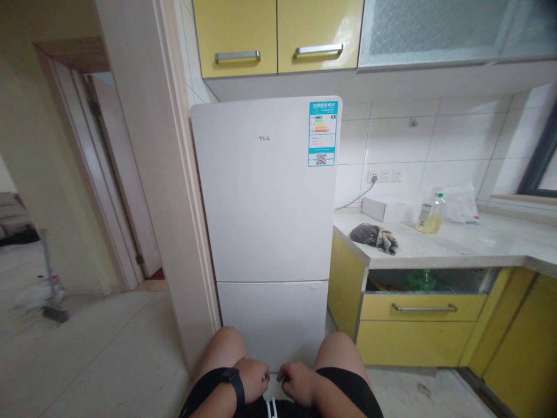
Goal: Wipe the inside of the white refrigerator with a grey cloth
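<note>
My left hand (pixel 253 378), with a black watch (pixel 235 383) on its wrist, rests over my left thigh with its fingers curled in. Close beside it, a small gap away, my right hand (pixel 297 382) is curled in the same way over my lap. Nothing shows in either hand. Between and below them hang the white drawstrings (pixel 271 407) of my black shorts (pixel 348 386). Straight ahead of my knees stands a white two-door fridge (pixel 265 215), both doors closed, with a blue-edged energy label (pixel 322 133) at its upper right.
A countertop (pixel 452 247) at right holds a dark rag (pixel 374 237), a bottle of yellow liquid (pixel 431 215), a white box (pixel 385 209) and a plastic bag (pixel 461 203). Beneath is a yellow drawer (pixel 422 307). A wooden door frame (pixel 174 174) borders the fridge's left side; a broom (pixel 54 310) stands far left.
</note>
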`<state>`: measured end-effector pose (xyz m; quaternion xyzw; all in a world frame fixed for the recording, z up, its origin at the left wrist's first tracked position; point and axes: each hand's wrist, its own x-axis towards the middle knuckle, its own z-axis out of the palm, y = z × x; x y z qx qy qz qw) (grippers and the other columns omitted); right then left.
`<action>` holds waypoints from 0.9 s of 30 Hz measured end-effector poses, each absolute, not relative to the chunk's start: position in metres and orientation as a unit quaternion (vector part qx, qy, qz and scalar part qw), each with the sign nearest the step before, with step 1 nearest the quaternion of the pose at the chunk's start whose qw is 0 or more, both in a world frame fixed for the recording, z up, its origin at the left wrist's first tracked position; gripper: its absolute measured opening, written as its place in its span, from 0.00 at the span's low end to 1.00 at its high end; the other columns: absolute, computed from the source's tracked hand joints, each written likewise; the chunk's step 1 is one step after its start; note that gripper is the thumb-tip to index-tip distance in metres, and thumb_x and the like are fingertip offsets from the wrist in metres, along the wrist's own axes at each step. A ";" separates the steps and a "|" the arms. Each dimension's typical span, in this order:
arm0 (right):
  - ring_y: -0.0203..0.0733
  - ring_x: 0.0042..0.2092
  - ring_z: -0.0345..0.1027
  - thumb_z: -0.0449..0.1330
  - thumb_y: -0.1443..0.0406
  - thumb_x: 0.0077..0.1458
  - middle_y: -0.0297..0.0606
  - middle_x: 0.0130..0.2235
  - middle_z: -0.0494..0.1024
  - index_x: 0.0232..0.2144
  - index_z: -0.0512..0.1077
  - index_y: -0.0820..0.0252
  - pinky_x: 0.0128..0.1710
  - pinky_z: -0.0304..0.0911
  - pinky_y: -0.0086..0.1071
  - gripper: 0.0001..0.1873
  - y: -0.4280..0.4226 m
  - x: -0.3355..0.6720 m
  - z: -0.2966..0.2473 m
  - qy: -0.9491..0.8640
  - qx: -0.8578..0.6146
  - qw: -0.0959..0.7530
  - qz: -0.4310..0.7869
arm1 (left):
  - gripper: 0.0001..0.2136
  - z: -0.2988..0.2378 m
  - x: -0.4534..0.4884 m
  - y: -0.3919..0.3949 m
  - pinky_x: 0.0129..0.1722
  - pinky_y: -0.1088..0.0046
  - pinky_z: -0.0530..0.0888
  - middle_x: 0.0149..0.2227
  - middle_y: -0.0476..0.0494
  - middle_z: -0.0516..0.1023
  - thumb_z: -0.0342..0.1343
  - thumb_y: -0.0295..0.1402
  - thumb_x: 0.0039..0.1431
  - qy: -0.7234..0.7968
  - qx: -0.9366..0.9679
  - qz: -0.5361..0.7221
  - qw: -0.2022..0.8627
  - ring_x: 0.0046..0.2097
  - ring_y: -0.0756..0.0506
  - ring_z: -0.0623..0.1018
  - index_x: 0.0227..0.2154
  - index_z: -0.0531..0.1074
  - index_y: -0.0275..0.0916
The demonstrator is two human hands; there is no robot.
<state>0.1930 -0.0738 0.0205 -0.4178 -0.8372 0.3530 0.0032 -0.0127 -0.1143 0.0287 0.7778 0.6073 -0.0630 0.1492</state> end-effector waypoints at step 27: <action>0.49 0.49 0.79 0.55 0.69 0.47 0.46 0.47 0.84 0.51 0.78 0.57 0.49 0.69 0.37 0.28 -0.074 0.193 0.022 -0.837 -0.414 0.000 0.358 | 0.20 0.036 -0.010 -0.117 0.56 0.57 0.75 0.49 0.44 0.85 0.47 0.36 0.61 0.608 0.775 -0.079 0.150 0.54 0.37 0.82 0.49 0.81 0.52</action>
